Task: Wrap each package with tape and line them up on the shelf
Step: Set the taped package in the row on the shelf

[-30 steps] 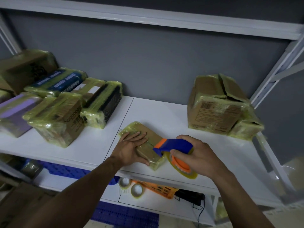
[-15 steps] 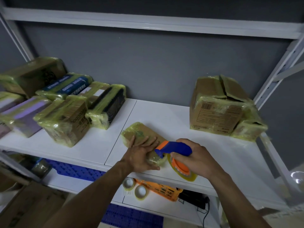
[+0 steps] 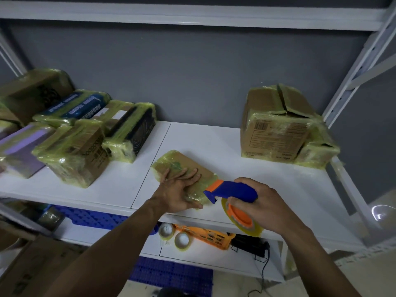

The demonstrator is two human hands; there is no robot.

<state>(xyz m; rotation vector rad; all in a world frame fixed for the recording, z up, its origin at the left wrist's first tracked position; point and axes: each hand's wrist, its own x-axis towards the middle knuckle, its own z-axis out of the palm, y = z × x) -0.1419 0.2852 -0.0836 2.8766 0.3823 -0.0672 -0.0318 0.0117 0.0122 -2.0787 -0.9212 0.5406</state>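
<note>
Under the left hand (image 3: 178, 194), package (image 3: 182, 162) lies half-hidden.

Lower shelf (image 3: 203, 258): orange basket (image 3: 205, 235) around the middle, black corded device (image 3: 249, 245) just right of it, blue plastic crate (image 3: 90, 218) toward the left end. Grey wall (image 3: 192, 71) behind.

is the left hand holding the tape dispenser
No, the right hand grips the tape dispenser, while the left hand lies flat on the small package on the shelf.
</note>
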